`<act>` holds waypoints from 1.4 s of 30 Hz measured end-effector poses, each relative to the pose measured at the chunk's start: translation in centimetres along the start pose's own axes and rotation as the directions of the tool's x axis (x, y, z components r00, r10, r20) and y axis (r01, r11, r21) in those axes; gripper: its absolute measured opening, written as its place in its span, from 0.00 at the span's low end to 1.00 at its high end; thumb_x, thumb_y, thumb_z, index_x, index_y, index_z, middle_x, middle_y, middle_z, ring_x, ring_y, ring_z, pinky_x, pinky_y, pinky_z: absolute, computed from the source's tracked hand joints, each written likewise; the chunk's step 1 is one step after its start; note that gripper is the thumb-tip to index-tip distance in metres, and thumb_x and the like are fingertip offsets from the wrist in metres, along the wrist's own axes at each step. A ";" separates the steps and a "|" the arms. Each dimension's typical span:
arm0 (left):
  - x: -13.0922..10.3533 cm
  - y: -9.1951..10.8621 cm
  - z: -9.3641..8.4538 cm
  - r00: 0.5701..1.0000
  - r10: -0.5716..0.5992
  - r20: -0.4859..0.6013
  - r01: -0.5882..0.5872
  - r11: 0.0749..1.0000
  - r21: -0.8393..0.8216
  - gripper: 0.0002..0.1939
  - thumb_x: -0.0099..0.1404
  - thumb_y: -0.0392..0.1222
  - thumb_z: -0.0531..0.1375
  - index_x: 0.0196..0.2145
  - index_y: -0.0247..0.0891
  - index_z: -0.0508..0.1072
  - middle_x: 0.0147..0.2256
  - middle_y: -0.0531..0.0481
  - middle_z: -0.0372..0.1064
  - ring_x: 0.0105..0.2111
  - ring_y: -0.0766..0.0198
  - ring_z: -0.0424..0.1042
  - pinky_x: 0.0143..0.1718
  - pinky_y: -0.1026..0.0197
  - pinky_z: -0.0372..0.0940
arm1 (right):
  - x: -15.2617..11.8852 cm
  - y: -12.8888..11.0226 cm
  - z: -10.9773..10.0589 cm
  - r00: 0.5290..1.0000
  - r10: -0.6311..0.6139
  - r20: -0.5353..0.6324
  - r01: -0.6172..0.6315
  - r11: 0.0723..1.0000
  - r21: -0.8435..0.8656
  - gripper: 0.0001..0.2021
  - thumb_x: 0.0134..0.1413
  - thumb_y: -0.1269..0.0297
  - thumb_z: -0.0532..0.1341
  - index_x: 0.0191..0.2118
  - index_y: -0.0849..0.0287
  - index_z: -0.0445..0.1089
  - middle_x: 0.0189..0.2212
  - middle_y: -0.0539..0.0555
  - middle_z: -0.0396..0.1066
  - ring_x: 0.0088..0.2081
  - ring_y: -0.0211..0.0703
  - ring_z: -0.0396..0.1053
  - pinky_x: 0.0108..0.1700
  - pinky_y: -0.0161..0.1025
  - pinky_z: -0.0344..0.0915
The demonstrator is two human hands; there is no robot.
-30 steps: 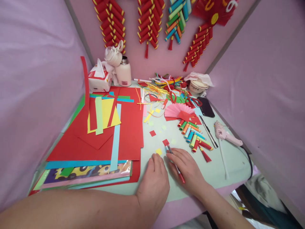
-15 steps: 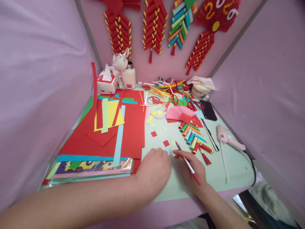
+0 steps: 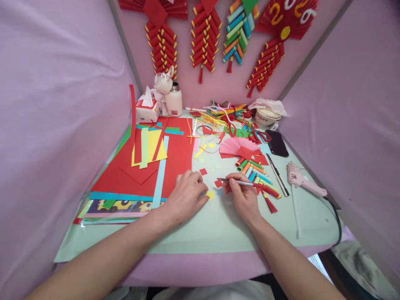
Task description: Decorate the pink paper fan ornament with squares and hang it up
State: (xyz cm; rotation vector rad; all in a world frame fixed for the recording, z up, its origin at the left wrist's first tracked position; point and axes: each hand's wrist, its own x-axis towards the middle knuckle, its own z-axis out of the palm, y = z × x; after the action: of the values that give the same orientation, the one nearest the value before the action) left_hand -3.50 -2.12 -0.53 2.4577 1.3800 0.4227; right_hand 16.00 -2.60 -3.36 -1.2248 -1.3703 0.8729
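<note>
In the head view my left hand [image 3: 186,196] rests low over the table, its fingers loosely bent and the thumb apart from them. Its thumb tip is beside a small yellow paper square [image 3: 210,194]; whether they touch I cannot tell. My right hand [image 3: 245,204] grips a slim pen [image 3: 245,183] with a red rear part, its dark tip pointing left. Close to that tip lie one red paper square [image 3: 218,183] and another red piece [image 3: 203,171]. Just beyond the right hand is a pink paper fan [image 3: 239,146] with colored paper rolls [image 3: 253,174] and a red tassel [image 3: 270,204].
Stacked red paper [image 3: 109,181] with colored strips lies left. A glue gun [image 3: 304,181], a phone [image 3: 277,143] and a thin dark-and-silver tool [image 3: 278,175] are at right. Scissors [image 3: 259,136], a bowl [image 3: 267,116], a bottle [image 3: 173,100] and a tissue box [image 3: 148,109] stand farther back.
My left hand has moved left and away from the right, its fingers loosening. A yellow square now shows between the hands. The pen has swung to lie nearly level.
</note>
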 end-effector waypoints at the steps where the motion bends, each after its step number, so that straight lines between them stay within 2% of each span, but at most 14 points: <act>1: 0.0 0.0 0.1 1.000 0.006 0.007 -0.006 1.000 -0.007 0.06 0.63 0.42 0.59 0.34 0.40 0.76 0.38 0.48 0.64 0.42 0.56 0.60 0.40 0.53 0.54 | 0.1 0.3 -0.1 1.000 0.006 -0.006 -0.006 1.000 -0.010 0.07 0.61 0.59 0.56 0.38 0.55 0.67 0.27 0.50 0.72 0.29 0.39 0.68 0.33 0.37 0.65; 5: 0.2 -0.1 0.4 1.000 0.001 0.010 -0.001 1.000 -0.027 0.07 0.63 0.42 0.59 0.33 0.41 0.77 0.36 0.49 0.63 0.41 0.57 0.59 0.39 0.53 0.53 | 0.2 0.5 -0.4 0.998 0.053 -0.033 -0.054 0.998 -0.019 0.06 0.56 0.61 0.61 0.39 0.54 0.67 0.32 0.51 0.71 0.33 0.40 0.69 0.36 0.38 0.65; 11: 0.3 0.1 0.8 0.999 -0.028 0.019 0.029 0.999 -0.037 0.06 0.63 0.42 0.60 0.33 0.40 0.77 0.36 0.49 0.64 0.42 0.57 0.60 0.40 0.53 0.53 | -0.4 0.3 -0.2 0.997 0.075 0.010 -0.074 0.996 -0.052 0.06 0.55 0.61 0.61 0.37 0.54 0.67 0.30 0.50 0.70 0.31 0.39 0.68 0.34 0.37 0.64; 19: 0.4 -0.1 0.6 0.999 -0.032 0.030 0.033 0.999 -0.012 0.08 0.65 0.40 0.58 0.34 0.41 0.78 0.37 0.47 0.65 0.43 0.56 0.60 0.40 0.53 0.54 | -0.7 0.5 -0.2 0.997 0.078 -0.009 -0.078 0.993 -0.089 0.06 0.54 0.60 0.62 0.37 0.55 0.67 0.30 0.50 0.70 0.30 0.38 0.67 0.32 0.36 0.63; 22: 0.2 0.0 0.5 1.000 -0.010 0.007 0.010 1.000 0.016 0.10 0.66 0.40 0.56 0.34 0.40 0.77 0.37 0.47 0.66 0.43 0.56 0.61 0.40 0.53 0.55 | -0.8 0.4 -0.1 0.997 0.076 -0.004 -0.076 0.993 -0.088 0.07 0.54 0.60 0.62 0.37 0.55 0.67 0.30 0.50 0.70 0.30 0.39 0.68 0.31 0.36 0.63; 24: 0.0 0.1 0.2 0.999 0.052 0.007 -0.052 0.998 0.045 0.11 0.67 0.40 0.54 0.33 0.39 0.77 0.37 0.46 0.67 0.43 0.56 0.61 0.41 0.53 0.56 | -0.8 0.3 -0.1 0.997 0.075 -0.003 -0.075 0.993 -0.088 0.07 0.54 0.60 0.62 0.37 0.55 0.67 0.30 0.50 0.71 0.30 0.40 0.68 0.31 0.36 0.63; 28: -0.4 0.1 -0.9 0.965 0.236 0.119 -0.247 0.964 0.094 0.11 0.68 0.42 0.55 0.35 0.37 0.76 0.37 0.46 0.69 0.43 0.56 0.63 0.41 0.53 0.56 | -0.8 0.2 -0.1 0.997 0.072 0.004 -0.072 0.994 -0.085 0.06 0.54 0.61 0.61 0.37 0.55 0.67 0.30 0.51 0.70 0.29 0.40 0.67 0.30 0.36 0.63; 31: -0.6 -0.1 -1.9 0.933 0.286 0.217 -0.311 0.946 0.087 0.10 0.67 0.44 0.56 0.36 0.37 0.75 0.37 0.45 0.70 0.43 0.55 0.63 0.40 0.54 0.57 | -0.7 0.2 -0.2 0.998 0.059 0.015 -0.057 0.994 -0.091 0.05 0.55 0.62 0.61 0.37 0.55 0.67 0.29 0.50 0.69 0.30 0.40 0.67 0.31 0.36 0.63; 36: -0.7 -0.4 -2.6 0.891 0.351 0.287 -0.367 0.930 0.002 0.14 0.65 0.48 0.58 0.45 0.38 0.73 0.43 0.45 0.71 0.44 0.54 0.62 0.45 0.53 0.60 | -0.8 0.0 -0.1 0.998 0.050 0.035 -0.046 0.993 -0.108 0.04 0.55 0.63 0.61 0.36 0.55 0.67 0.29 0.50 0.69 0.29 0.38 0.66 0.30 0.35 0.63; 42: -0.8 -0.6 -2.2 0.895 0.303 0.327 -0.321 0.947 0.000 0.22 0.61 0.50 0.62 0.49 0.37 0.70 0.49 0.44 0.68 0.46 0.52 0.61 0.46 0.53 0.60 | -1.0 -0.2 0.1 0.997 -0.003 0.083 0.012 0.994 -0.110 0.03 0.54 0.65 0.60 0.36 0.55 0.67 0.28 0.49 0.68 0.28 0.37 0.64 0.30 0.34 0.63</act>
State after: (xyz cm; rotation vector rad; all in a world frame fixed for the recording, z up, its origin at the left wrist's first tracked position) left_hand -5.19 -2.28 1.22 2.6515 0.8781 0.0383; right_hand 15.81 -3.59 -3.41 -1.2788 -1.5058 0.8604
